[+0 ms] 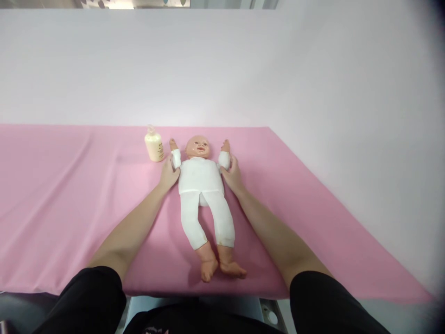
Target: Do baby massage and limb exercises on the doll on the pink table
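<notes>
A baby doll in a white suit lies face up on the pink sheet, head away from me, bare feet toward me. My left hand rests against the doll's side under its raised arm, fingers touching the white sleeve. My right hand presses the doll's other side, fingers on that sleeve. Both of the doll's arms point up beside its head.
A cream lotion bottle with a clear pump stands just left of the doll's hand. The pink sheet's far edge meets a pale lilac surface behind and to the right. A metal frame shows below the near edge.
</notes>
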A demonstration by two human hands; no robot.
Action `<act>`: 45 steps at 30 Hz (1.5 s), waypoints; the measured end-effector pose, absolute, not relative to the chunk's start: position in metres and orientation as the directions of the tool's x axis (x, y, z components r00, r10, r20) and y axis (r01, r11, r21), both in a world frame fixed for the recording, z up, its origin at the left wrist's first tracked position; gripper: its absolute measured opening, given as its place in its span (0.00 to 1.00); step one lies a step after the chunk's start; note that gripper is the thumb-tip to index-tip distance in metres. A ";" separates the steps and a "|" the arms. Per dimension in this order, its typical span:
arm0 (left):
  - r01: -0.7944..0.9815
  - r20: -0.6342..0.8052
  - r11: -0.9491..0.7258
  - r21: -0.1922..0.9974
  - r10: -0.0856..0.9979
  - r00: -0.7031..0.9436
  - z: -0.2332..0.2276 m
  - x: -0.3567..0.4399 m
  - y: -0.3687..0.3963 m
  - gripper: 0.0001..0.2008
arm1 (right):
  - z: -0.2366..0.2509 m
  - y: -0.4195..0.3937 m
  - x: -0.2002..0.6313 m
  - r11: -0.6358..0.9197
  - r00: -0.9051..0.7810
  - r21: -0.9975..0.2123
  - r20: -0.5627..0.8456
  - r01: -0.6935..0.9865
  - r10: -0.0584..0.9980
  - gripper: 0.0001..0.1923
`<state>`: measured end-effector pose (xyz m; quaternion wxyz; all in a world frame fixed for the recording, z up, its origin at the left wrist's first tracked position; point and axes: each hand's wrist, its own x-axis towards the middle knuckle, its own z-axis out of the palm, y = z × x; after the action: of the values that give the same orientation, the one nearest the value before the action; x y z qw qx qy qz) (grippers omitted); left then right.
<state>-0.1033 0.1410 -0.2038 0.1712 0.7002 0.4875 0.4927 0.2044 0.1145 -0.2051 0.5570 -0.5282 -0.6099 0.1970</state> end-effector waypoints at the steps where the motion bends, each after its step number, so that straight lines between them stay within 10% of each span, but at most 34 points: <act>1: 0.506 0.552 -0.491 0.709 0.833 0.034 -0.203 -0.103 0.140 0.37 | -0.205 0.114 0.204 0.400 0.181 -0.820 0.503 0.410 0.845 0.41; 18: 0.457 0.661 -0.638 0.620 0.739 0.135 -0.194 -0.090 0.131 0.32 | -0.202 0.111 0.196 0.548 0.043 -0.722 0.619 0.422 0.784 0.40; 31: 0.487 0.643 -0.718 0.497 0.682 0.348 -0.182 -0.096 0.112 0.22 | -0.204 0.101 0.195 0.553 -0.070 -0.722 0.581 0.416 0.811 0.21; 45: 0.512 0.452 -0.427 0.746 0.888 0.081 -0.199 -0.097 0.138 0.35 | -0.208 0.122 0.205 0.399 0.088 -0.773 0.500 0.494 0.861 0.40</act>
<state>-0.0969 0.1375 -0.1994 0.2033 0.7066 0.4953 0.4627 0.2052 0.1221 -0.2084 0.5235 -0.5196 -0.6521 0.1754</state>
